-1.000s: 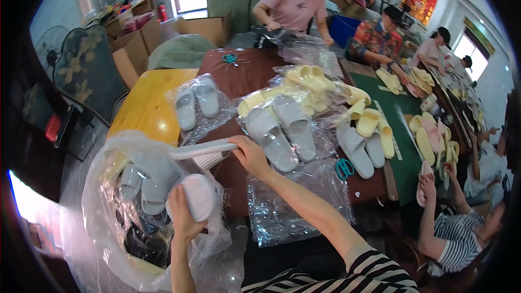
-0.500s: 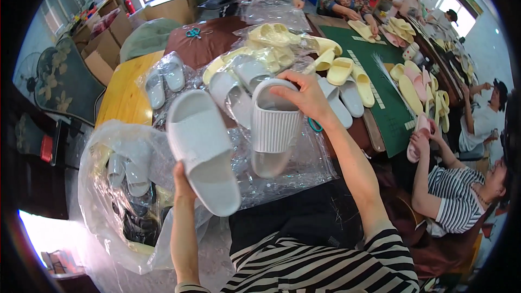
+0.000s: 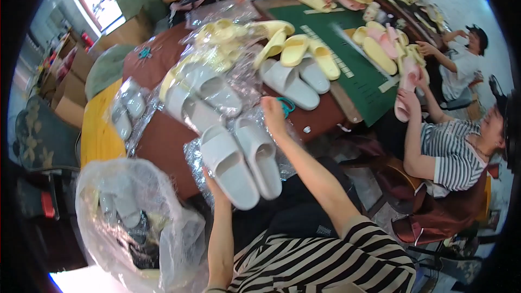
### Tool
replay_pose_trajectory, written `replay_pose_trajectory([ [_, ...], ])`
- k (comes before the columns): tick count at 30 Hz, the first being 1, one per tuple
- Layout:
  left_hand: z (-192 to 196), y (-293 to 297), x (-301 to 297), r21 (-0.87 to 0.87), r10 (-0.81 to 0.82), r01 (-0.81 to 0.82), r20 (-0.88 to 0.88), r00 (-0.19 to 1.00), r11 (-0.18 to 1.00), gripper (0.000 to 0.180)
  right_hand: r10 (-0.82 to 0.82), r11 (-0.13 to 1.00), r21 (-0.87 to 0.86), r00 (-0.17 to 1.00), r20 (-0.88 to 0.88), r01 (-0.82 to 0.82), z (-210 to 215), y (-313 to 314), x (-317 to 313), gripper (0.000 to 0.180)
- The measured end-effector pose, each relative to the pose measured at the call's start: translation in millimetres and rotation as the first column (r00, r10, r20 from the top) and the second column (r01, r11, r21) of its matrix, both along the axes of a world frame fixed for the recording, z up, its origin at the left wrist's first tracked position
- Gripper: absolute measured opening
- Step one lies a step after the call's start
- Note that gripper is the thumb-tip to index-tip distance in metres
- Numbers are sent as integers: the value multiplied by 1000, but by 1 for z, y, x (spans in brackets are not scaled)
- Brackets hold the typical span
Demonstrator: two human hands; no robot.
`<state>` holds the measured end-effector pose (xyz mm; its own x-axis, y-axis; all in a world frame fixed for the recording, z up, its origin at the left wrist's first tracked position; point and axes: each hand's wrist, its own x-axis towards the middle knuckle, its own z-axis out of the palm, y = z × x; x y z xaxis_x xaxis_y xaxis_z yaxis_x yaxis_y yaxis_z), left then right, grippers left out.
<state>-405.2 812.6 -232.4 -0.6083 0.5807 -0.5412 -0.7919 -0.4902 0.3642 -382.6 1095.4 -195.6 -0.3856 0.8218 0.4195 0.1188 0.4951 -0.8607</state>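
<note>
My left hand grips a light grey slide slipper by its outer edge; most of its fingers are hidden beneath. A second grey slipper lies right alongside it, soles pointing toward me. Clear plastic film shows under and beside the pair. Beyond their toe ends, my right hand is closed, and whatever it pinches cannot be made out. Teal-handled scissors lie just past that hand. Other grey slippers in film rest ahead, and a loose grey pair sits farther right.
Yellow slippers, partly under film, cover the table's middle. A wrapped grey pair is at left. An open plastic sack with slippers stands lower left. A green cutting mat lies right. A person in stripes handles a pink slipper.
The two grey slippers, held apart before, are now side by side. My right hand has let go of its slipper and closed beyond the pair. The view has shifted.
</note>
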Motion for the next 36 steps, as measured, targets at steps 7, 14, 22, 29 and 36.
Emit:
replay_pose_trajectory([
  [7, 13, -6, -7, 36, -87, 88, -21, 996, 995, 76, 494, 852, -284, 854, 161, -440, 22, -98, 80, 23],
  [14, 28, -15, -5, 32, -56, 60, -128, 990, 998, 77, 477, 875, -129, 786, 393, -466, 23, -140, 113, 44],
  [22, 51, -2, 19, -52, -214, 211, -50, 976, 976, 72, 376, 839, -465, 919, 117, -284, 24, -153, 89, 52],
  [29, 105, 34, 55, 22, -429, 465, -350, 833, 885, 93, 198, 893, -426, 977, 81, -146, 49, -101, 114, 46],
  [36, 113, 6, 21, -520, -595, 289, -696, 402, 804, 72, -219, 973, -100, 971, -97, 209, 78, 91, 160, 38],
])
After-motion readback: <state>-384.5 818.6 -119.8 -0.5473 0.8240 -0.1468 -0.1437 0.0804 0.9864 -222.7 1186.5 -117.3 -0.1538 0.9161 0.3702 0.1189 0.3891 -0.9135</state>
